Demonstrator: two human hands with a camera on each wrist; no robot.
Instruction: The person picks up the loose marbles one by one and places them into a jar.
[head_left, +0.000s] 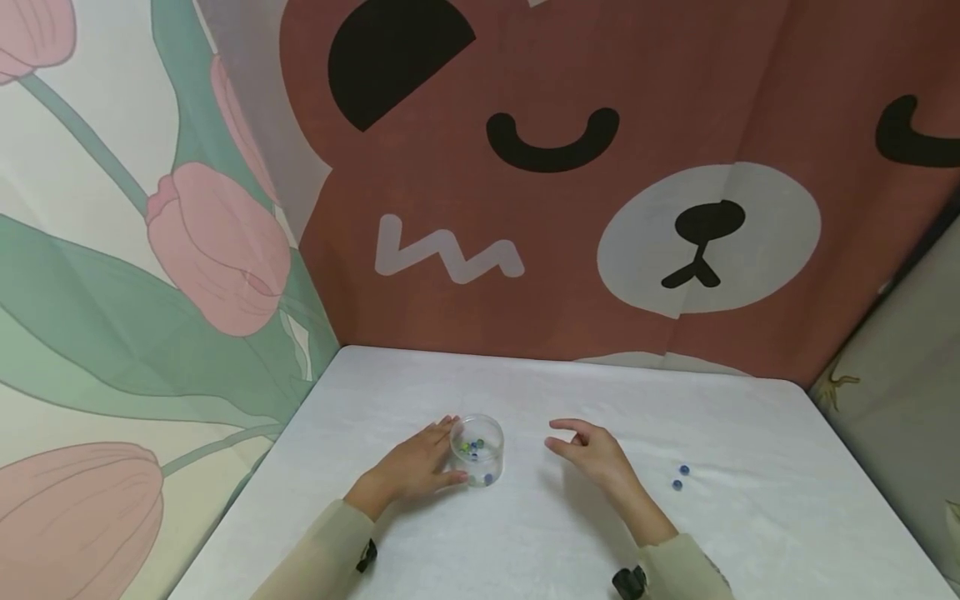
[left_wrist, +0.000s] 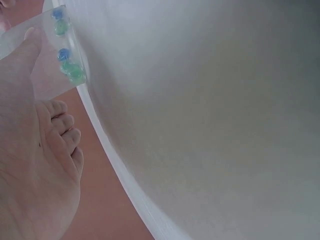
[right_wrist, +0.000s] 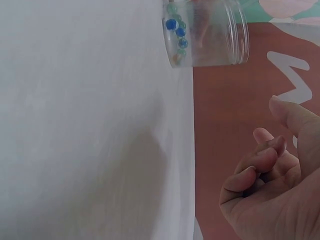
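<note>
A clear, open-topped jar [head_left: 491, 467] stands upright on the white table, with several blue and green marbles [right_wrist: 180, 32] at its bottom. My left hand [head_left: 416, 462] holds the jar from its left side, thumb in front and fingers at the back. In the left wrist view the thumb [left_wrist: 30, 52] lies along the jar's wall. To the right of the jar hovers my right hand [head_left: 592, 454], with nothing in it. Its thumb and index finger are spread apart, while the right wrist view shows the other fingers [right_wrist: 247, 175] loosely curled.
Two blue marbles [head_left: 681, 477] lie on the table, right of my right hand. The white-covered table [head_left: 555, 542] meets a brown bear-print curtain [head_left: 450, 317] at the back and a tulip-print curtain [head_left: 217, 250] on the left.
</note>
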